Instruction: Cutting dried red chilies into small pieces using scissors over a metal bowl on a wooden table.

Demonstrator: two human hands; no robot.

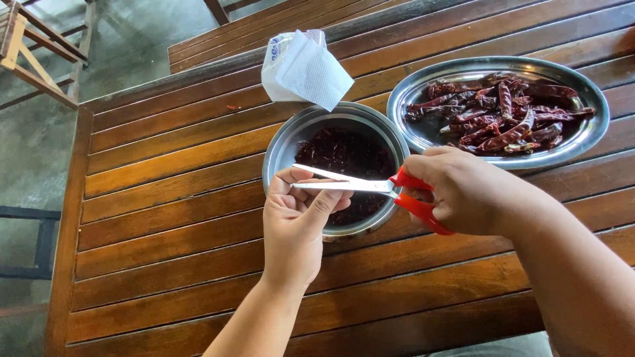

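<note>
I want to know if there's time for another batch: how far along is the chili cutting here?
Done: the metal bowl already holds a dark layer of cut chili pieces. In hand: the right hand holds red-handled scissors, blades slightly apart, over the bowl; the left hand pinches at the blades. Left: a pile of whole dried chilies remains on the oval tray.

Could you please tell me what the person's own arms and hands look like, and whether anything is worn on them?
Both forearms are bare as far as the picture shows, with no sleeve in view. The left hand and the right hand wear no gloves, and no ring, watch or bracelet shows on them. The fingernails that are visible look short and unpainted. No marks or bandages can be seen.
</note>
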